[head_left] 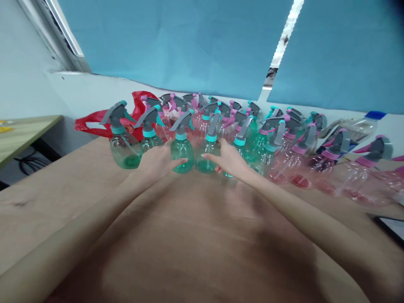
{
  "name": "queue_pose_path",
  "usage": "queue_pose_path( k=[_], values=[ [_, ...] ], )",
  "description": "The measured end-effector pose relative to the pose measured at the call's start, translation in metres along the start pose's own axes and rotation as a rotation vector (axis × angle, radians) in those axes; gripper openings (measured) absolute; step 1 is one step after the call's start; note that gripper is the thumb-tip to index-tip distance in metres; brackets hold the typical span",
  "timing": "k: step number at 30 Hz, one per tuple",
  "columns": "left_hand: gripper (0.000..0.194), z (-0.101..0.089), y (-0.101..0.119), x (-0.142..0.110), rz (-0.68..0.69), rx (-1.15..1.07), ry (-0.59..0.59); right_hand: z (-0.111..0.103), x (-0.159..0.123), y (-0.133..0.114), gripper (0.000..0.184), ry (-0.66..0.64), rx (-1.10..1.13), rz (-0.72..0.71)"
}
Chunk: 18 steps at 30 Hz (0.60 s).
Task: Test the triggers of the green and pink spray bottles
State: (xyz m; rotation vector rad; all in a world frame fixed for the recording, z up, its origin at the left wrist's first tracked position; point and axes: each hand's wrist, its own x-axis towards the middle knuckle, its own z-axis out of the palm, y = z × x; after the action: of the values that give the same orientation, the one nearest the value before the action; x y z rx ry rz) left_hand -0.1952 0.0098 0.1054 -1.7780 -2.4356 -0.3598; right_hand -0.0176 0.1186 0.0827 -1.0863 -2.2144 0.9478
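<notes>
Green spray bottle (182, 148) upright at left hand (156, 162) fingers, 2nd green bottle (206, 148) at right hand (232, 160) fingers. Thumbs spread wide; can't tell if gripping. Uneven push could topple rear bottles (205, 118), packed tight beyond fingers.

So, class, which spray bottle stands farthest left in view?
The green bottle by the red bag; all others, and the left hand, are further right.

Reaching forward with bare left forearm (97, 221) and right forearm (293, 208), converging. Holding left grip (157, 160) and right grip (232, 158) apart, thumbs (179, 163) stretched inward toward each other, spread from index fingers (222, 144).
</notes>
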Motion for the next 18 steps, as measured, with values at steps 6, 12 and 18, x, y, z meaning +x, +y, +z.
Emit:
queue_pose_path(
  k=[6, 12, 18],
  values=[
    [0.056, -0.0006, -0.0032, 0.0000, -0.003, 0.058, 0.003, 0.0000, 0.0058, 0.0035, 0.070, -0.029, 0.043, -0.025],
    [0.057, -0.0025, -0.0049, -0.0019, -0.002, 0.058, 0.010, -0.0018, 0.0086, 0.0069, 0.065, -0.052, 0.083, -0.036],
    [0.064, 0.0015, -0.0035, -0.0023, 0.003, 0.044, 0.003, -0.0069, 0.0076, 0.0054, 0.064, -0.085, 0.067, -0.040]
  ],
)
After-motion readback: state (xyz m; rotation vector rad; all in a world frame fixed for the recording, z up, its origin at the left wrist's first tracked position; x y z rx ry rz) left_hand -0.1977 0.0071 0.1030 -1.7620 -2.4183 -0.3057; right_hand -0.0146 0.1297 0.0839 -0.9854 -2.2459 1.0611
